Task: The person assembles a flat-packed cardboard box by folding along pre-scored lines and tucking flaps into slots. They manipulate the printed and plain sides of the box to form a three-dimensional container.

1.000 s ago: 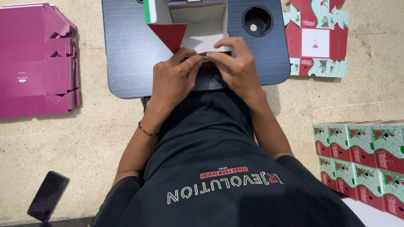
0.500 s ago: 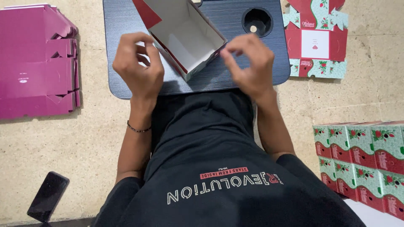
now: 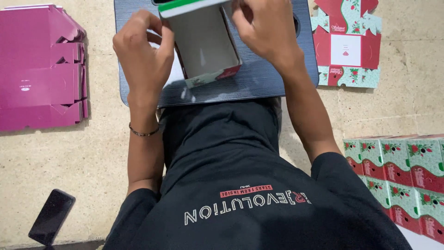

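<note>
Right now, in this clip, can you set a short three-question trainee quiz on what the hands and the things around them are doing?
1. True or false: both the left hand and the right hand grip the open carton.
2. What lies on the floor beside the left elbow? A) a dark phone B) scissors C) a tape roll
3. Fill in: the flat stack on the left side is ____ in colour.

Key: 1 true; 2 A; 3 magenta.
</note>
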